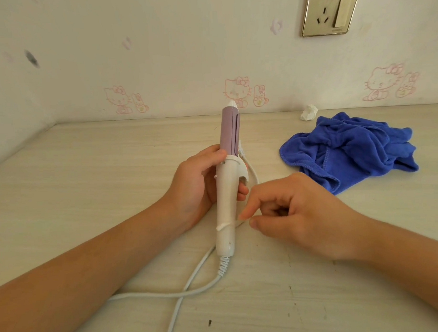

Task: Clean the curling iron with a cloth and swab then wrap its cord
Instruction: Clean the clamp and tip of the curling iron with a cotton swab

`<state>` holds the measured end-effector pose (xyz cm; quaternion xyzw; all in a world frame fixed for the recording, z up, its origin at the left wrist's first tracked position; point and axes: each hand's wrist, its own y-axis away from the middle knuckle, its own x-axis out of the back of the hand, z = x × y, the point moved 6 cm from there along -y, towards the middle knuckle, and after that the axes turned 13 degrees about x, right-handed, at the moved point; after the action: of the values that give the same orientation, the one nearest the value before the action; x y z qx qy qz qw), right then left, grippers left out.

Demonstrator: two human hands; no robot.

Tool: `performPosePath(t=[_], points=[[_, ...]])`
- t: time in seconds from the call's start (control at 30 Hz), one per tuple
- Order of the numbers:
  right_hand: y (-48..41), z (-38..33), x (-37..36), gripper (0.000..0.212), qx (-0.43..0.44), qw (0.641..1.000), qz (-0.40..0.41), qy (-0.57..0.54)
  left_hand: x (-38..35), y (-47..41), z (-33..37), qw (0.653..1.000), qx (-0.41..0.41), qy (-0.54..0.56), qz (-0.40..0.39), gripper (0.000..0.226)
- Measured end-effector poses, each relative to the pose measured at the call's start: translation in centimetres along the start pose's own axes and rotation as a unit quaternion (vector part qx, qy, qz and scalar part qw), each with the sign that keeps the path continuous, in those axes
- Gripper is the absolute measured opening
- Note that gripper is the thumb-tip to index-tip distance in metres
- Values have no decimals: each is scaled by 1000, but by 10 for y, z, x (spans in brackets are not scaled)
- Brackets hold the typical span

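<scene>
My left hand [191,189] grips the white handle of the curling iron [225,203] and holds it upright, its purple barrel pointing toward the wall. Its white cord [192,278] leaves the handle's bottom, loops across the table and crosses itself near the front edge. Another stretch of cord runs down behind the handle on the right. My right hand [301,212] sits just right of the handle, thumb and forefinger pinched on that stretch of cord. A crumpled blue cloth [349,151] lies on the table to the right. I see no swab.
The pale wood-grain table [89,182] meets a wall with cartoon cat prints. A small crumpled white tissue [308,112] lies by the wall behind the cloth. A wall socket with a switch [331,10] is at the upper right.
</scene>
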<state>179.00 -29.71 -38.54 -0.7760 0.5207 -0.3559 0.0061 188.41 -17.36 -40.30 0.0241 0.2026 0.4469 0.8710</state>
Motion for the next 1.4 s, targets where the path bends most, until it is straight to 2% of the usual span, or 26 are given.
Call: performPosePath(t=[0.17,0.37,0.53,0.7,0.83,0.9,1.0,1.1,1.2,1.3,1.4], points=[[-1,1,1,16,1,1000,-3,-4,0,-1,-1,999,-17,-33,-27,29],[-1,2,3,16,-4,1000,4,-18,2,-4,-6,996,-31,-85,2,38],[-3,5,12,16,-13,999,42,-1,2,-4,-7,999,-11,-31,-13,36],[-1,-4,-5,20,13,1000,1,10,4,-4,-9,1000,-6,-20,7,43],[-2,4,12,18,-5,998,56,11,2,-4,-8,996,-26,-84,6,39],[0,2,8,17,-1,999,32,5,3,-4,-8,995,-28,-91,12,39],[-1,-3,-7,16,13,999,-25,-19,6,-5,-9,997,-26,-68,22,27],[-1,1,-1,19,4,1000,0,-20,8,-5,-6,998,-30,-47,28,24],[0,0,-6,21,4,999,-33,-32,6,-4,-5,999,-21,-36,15,27],[-1,-1,-4,21,11,999,-11,-30,6,-3,-5,999,-19,-25,9,26],[0,0,-6,21,7,999,-24,-27,6,-3,-4,1000,-19,-20,10,25]])
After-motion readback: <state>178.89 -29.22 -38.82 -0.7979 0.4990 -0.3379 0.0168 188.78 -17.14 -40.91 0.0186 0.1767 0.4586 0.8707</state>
